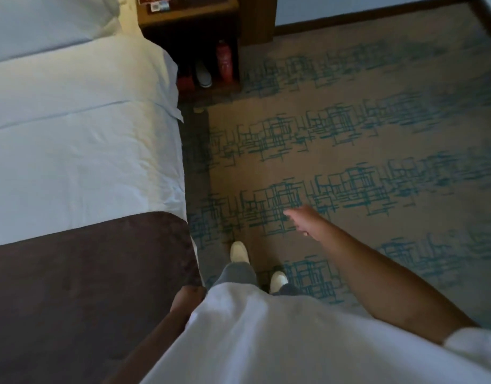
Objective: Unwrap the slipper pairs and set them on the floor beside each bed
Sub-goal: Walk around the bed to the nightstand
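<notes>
A white slipper-like object (203, 74) lies in the open lower shelf of the wooden nightstand (189, 22), at the head of the bed (80, 151). Whether it is wrapped is too dim to tell. My right hand (302, 217) hangs over the carpet beside the bed, fingers loose and apart, holding nothing. My left hand (187, 297) is low at my side against the bed's brown runner (86, 286), fingers curled; nothing shows in it. No slippers lie on the floor next to the bed.
A red bottle-shaped object (224, 60) and a red item (185, 81) share the nightstand shelf. Patterned beige and teal carpet (363, 139) spreads to the right. My feet in white shoes (240, 252) stand close to the bed's corner. A wall base runs along the top right.
</notes>
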Tool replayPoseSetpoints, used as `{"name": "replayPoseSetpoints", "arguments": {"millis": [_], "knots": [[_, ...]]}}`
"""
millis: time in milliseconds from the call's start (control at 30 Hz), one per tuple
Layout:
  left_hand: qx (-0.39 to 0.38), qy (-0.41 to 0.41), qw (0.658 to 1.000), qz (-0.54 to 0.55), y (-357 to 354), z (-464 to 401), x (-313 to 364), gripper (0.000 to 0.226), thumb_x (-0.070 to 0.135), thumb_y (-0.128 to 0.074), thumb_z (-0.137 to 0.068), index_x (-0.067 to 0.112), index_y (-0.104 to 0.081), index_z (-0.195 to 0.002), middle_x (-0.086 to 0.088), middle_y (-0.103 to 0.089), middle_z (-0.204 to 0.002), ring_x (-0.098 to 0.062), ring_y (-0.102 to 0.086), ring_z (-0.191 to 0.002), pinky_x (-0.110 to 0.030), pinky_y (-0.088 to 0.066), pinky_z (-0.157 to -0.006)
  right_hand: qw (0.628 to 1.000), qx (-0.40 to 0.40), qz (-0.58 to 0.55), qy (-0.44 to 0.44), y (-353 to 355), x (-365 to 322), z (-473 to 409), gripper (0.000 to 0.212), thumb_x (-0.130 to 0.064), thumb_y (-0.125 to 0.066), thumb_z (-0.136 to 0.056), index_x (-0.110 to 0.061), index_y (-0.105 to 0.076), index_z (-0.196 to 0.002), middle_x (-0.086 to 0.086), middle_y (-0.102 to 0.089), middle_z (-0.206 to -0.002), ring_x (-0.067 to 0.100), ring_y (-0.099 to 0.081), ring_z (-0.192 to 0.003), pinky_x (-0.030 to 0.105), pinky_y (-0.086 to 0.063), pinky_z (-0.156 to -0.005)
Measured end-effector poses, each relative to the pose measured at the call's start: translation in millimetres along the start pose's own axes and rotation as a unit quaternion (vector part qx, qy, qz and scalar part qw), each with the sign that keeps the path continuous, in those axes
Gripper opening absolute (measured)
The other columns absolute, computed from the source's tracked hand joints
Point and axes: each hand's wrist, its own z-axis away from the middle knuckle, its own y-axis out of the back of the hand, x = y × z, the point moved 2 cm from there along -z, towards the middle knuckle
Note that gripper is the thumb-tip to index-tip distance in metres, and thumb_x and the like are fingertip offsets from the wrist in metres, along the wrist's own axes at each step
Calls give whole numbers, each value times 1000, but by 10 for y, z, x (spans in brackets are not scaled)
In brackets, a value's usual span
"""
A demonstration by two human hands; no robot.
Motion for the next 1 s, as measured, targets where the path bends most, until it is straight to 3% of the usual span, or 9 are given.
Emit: {"name": "replayPoseSetpoints", "arguments": {"millis": [200,400,533,667,733,833,933,1000], "knots": [[41,-64,994,72,883,-380,969,34,21,-49,-103,-4,-72,-109,-25,-71,-109,-38,-67,-107,-38,-51,-86,997,31,12,-72,-37,219,-201,43,-28,-57,-98,-10,-46,-60,10,-40,-52,18,-37,-44,26,-29,-50],[56,-105,983,138,1599,-688,1913,31,23,-55,-101,9,-58,-74,-11,-49,-69,-20,-46,-62,-33,-37,-66,984,-2,68,-165,45,605,-331,31,-23,-59,-95,-2,-55,-73,14,-47,-62,21,-43,-51,28,-31,-55],[66,-120,983,125,1817,-868,2269,33,28,-55,-101,11,-56,-73,-8,-48,-66,-20,-47,-62,-29,-37,-59,983,-25,84,-161,228,414,-561,23,-21,-60,-96,-3,-58,-82,14,-50,-70,22,-44,-54,30,-35,-61],[60,-79,986,136,1759,-986,2262,36,22,-55,-101,12,-56,-67,-10,-54,-70,-21,-51,-65,-30,-40,-64,988,-18,72,-137,496,-93,-865,30,-25,-60,-95,-7,-51,-73,11,-42,-58,18,-38,-47,24,-25,-50],[52,-48,989,130,1711,-1013,2136,33,21,-52,-102,11,-62,-72,-18,-61,-85,-26,-59,-79,-33,-46,-74,990,-15,66,-124,625,-484,-1019,36,-30,-59,-97,-12,-47,-68,7,-37,-54,16,-35,-44,23,-25,-49],[44,-9,996,71,1667,-1040,1879,34,25,-49,-104,0,-72,-106,-24,-70,-114,-36,-66,-108,-35,-50,-90,995,-9,43,-88,753,-1163,-1265,29,-30,-59,-98,-10,-58,-78,4,-43,-59,18,-37,-49,24,-28,-48],[41,-2,999,-30,1653,-1115,1708,39,29,-38,-108,10,-58,-136,-13,-65,-134,-31,-62,-123,-37,-51,-99,999,-8,27,-46,825,-1875,-1473,26,-33,-60,-97,-10,-62,-84,3,-43,-60,18,-37,-48,25,-30,-48],[39,-9,998,-51,1762,-1202,1749,38,24,-35,-108,14,-54,-140,-8,-62,-138,-29,-60,-125,-38,-51,-101,1000,-13,3,-23,836,-2309,-1608,25,-35,-60,-97,-12,-62,-85,1,-40,-58,16,-34,-44,23,-27,-46]]}}
